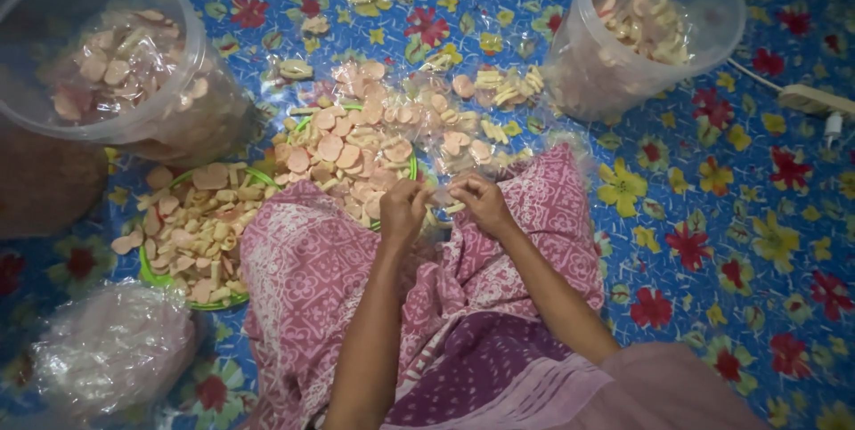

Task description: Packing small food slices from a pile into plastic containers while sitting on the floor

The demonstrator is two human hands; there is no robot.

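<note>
My left hand (403, 210) and my right hand (482, 202) are close together above my lap, both pinching a small clear plastic packet (443, 200) of crackers. Just beyond them sits a green tray (412, 166) heaped with pink and cream crackers. A second green tray (153, 274) of the same crackers lies to the left. Several filled clear packets (481, 92) lie on the mat past the trays.
A big clear tub (191, 34) of crackers stands at the upper left, another tub (723, 34) at the upper right. A bundle of clear plastic bags (111, 345) lies at the lower left. A white power strip (815, 99) lies on the floral mat (739, 243) at the right.
</note>
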